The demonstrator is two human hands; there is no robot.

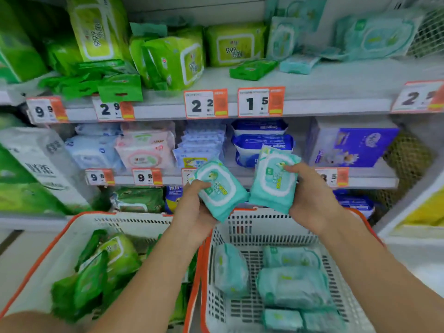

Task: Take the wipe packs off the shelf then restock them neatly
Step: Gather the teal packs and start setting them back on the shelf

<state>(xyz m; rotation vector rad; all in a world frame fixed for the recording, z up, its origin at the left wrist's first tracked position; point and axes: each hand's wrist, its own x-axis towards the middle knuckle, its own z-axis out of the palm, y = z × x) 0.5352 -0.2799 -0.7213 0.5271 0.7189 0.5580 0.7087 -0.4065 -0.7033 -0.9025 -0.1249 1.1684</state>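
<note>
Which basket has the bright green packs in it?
The left basket, under the left arm. Its packs are bright green; the right basket holds only pale teal packs.

You get bright, even light with only soft shadows under the shelf (312,102). Wide-angle bending curves the shelf edges toward the corners. The price tags (206,103) read sharp; the basket (264,227) contents and frame borders smear into blur.
</note>
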